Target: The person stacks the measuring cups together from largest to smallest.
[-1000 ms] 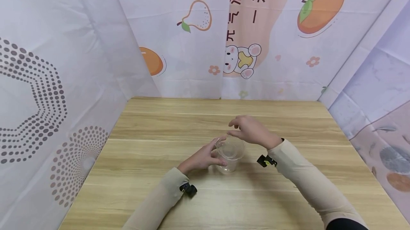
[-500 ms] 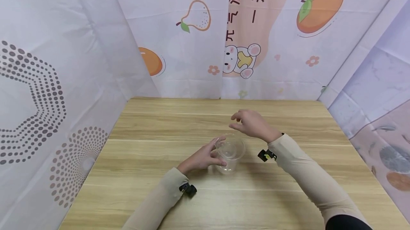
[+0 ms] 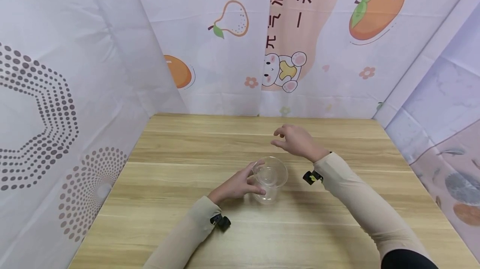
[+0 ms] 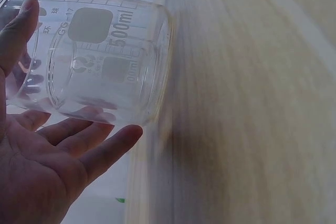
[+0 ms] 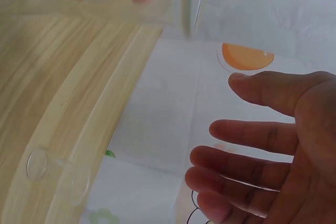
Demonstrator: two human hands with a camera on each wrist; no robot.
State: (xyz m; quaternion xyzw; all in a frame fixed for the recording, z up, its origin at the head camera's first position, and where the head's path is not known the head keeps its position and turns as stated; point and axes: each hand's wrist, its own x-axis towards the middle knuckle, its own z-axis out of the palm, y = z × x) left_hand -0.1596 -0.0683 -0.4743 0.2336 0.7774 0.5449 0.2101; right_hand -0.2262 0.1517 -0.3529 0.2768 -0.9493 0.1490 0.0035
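Note:
A clear glass beaker (image 3: 275, 182) marked 500ml stands on the wooden table. Inside it sits a smaller glass beaker (image 4: 89, 72), its printed volume partly readable. My left hand (image 3: 238, 183) holds the large beaker from the left, thumb on the near side and fingers round the far side. In the left wrist view, that thumb presses the glass near the rim. My right hand (image 3: 296, 140) hovers beyond and to the right of the beakers, holding nothing. Its fingers (image 5: 252, 135) are loosely bent and spread apart from the thumb in the right wrist view.
A faint, clear cup-like outline (image 5: 58, 177) shows over the table at lower left of the right wrist view; its kind is unclear. The wooden table (image 3: 180, 144) ends at printed curtains (image 3: 210, 81) at the back and sides.
My right hand has drawn away from the large beaker's rim, moving up and slightly right in the head view. The left hand and both beakers have stayed in place.

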